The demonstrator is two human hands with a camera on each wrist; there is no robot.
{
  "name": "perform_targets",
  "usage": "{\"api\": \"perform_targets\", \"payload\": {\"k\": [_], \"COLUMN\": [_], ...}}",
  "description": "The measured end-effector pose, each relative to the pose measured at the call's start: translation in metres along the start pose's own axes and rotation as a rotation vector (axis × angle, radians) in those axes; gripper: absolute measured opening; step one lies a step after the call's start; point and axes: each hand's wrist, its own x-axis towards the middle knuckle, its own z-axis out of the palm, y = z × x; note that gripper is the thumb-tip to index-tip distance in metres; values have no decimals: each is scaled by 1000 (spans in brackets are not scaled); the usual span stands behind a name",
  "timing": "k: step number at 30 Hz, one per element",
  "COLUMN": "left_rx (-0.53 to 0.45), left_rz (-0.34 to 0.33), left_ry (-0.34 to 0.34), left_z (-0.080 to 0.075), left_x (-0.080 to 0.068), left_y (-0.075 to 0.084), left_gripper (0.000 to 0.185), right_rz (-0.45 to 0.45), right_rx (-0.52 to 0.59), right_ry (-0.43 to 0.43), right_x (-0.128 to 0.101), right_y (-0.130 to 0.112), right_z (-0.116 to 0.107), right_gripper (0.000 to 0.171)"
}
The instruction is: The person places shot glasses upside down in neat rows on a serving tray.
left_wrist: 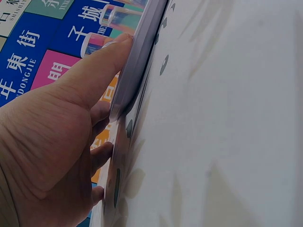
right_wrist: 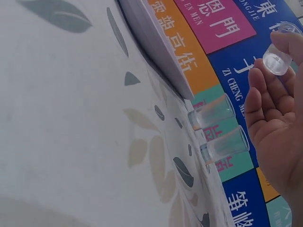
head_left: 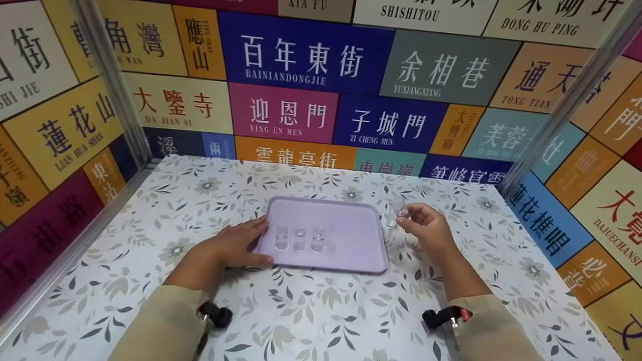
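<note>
A lilac tray (head_left: 351, 240) lies on the table with three small clear plastic cups standing in a row on its left half: a left cup (head_left: 282, 238), a middle cup (head_left: 300, 240) and a right cup (head_left: 318, 239). My left hand (head_left: 235, 244) rests at the tray's left edge, thumb by the near corner and fingers fairly straight along the side. Just beyond the tray's right edge, my right hand (head_left: 430, 229) pinches another clear cup (right_wrist: 277, 62) between thumb and fingers, above the table. Two more clear cups, one (right_wrist: 214, 112) nearer the tray and another (right_wrist: 227, 145), stand beside it.
The table (head_left: 321, 311) wears a white cover with grey and beige leaves. Walls of coloured panels (head_left: 306, 50) with Chinese lettering enclose its back and sides, with metal posts (head_left: 113, 80) at the corners. A black wrist camera (head_left: 216, 314) sits at each cuff.
</note>
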Motion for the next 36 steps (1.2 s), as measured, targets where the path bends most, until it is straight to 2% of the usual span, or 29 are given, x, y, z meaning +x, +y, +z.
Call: {"api": "perform_targets", "payload": {"k": [6,10,17,27,36], "left_rx": [-7,-20,-14,1,8], "left_rz": [-14,-19,-17,-22,-31], "left_ry": [-1,-3,-2,-5,-7], "left_z": [-1,-1,-1,0,0], "left_x": [0,0,0,3,4], "left_y": [1,2,1,0,1], "left_gripper": [114,115,116,115,115], "right_rz": [23,-1,-23,13,-35], "right_rx": [-78,-109,-14,0,72], "right_ry": [17,8,-38,-99,-144], "right_x": [1,1,5,17,21], "right_y": [1,0,-12,-28,-40], "right_z": [2,8,24,57,88], "right_gripper": [47,49,44,42,41]}}
